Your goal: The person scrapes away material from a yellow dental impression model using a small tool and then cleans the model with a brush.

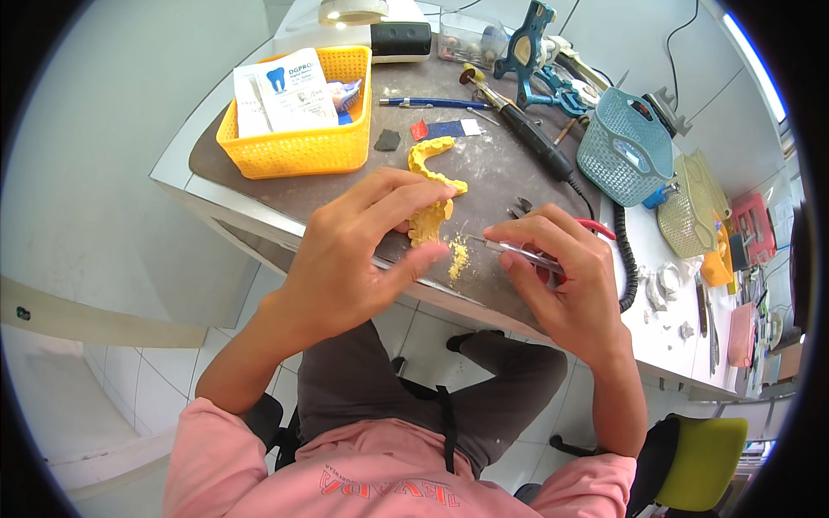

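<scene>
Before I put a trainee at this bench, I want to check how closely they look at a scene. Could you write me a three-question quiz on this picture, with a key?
1. Which hand holds the slim metal tool?
2. True or false: the left hand touches the yellow moulded material.
3. What colour are the crumbs on the bench near the tool's tip? A) blue, B) yellow, C) red.

Key: 1. The right hand. 2. True. 3. B, yellow.
</scene>
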Tool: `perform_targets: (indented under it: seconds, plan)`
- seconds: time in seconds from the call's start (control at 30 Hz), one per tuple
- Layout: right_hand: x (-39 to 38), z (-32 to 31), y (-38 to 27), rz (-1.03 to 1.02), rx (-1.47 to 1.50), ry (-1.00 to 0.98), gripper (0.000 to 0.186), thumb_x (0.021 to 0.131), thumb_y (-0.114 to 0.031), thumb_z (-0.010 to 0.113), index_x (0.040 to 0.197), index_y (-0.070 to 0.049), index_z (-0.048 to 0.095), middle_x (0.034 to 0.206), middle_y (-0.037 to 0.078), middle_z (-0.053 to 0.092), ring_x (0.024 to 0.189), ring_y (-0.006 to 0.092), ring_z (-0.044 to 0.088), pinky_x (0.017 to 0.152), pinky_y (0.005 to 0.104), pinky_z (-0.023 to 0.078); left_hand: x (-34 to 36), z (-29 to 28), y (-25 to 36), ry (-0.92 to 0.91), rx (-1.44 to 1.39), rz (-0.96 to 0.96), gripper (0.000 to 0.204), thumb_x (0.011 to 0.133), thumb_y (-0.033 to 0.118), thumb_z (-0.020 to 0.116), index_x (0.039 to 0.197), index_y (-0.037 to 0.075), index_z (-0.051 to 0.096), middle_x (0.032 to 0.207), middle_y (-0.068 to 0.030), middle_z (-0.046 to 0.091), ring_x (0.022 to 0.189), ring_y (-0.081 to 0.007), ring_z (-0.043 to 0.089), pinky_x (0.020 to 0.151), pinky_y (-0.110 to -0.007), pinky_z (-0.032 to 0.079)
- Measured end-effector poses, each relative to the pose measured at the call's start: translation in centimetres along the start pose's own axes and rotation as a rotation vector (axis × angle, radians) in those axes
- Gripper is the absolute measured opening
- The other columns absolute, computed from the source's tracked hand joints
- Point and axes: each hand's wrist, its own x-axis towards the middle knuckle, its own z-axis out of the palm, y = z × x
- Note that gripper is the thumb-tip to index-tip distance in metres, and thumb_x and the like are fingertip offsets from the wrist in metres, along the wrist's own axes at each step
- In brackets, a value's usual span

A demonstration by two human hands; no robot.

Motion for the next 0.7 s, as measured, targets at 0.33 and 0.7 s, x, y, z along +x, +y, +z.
perform_targets:
  seconds: [0.33, 0.7]
  plan:
    - [0.1, 1.2, 0.0, -0.026, 0.024, 0.023, 0.022, 0.089, 0.003, 0.070, 0.109, -0.005, 0.075, 0.085, 0.010, 0.067, 0.065, 0.0201, 0.065, 0.055, 0.0309, 0.050, -0.6, 0.0, -0.6, 0.014, 0.007, 0.013, 0.066, 0.074, 0.005, 0.090, 0.134, 0.006, 0.063, 0.125, -0.0119, 0.066, 0.107, -0.0243, 0.070, 0.091, -0.034, 0.062]
    - [0.5, 1.3, -0.5, 0.045, 0.004, -0.076, 0.022, 0.087, 0.003, 0.071, 0.106, -0.005, 0.076, 0.082, 0.008, 0.065, 0.059, 0.0194, 0.060, 0.054, 0.0315, 0.045, -0.7, 0.6, -1.1, 0.019, 0.031, 0.083, 0.068, 0.069, 0.004, 0.090, 0.132, 0.008, 0.065, 0.124, -0.0120, 0.068, 0.110, -0.0301, 0.069, 0.091, -0.036, 0.059]
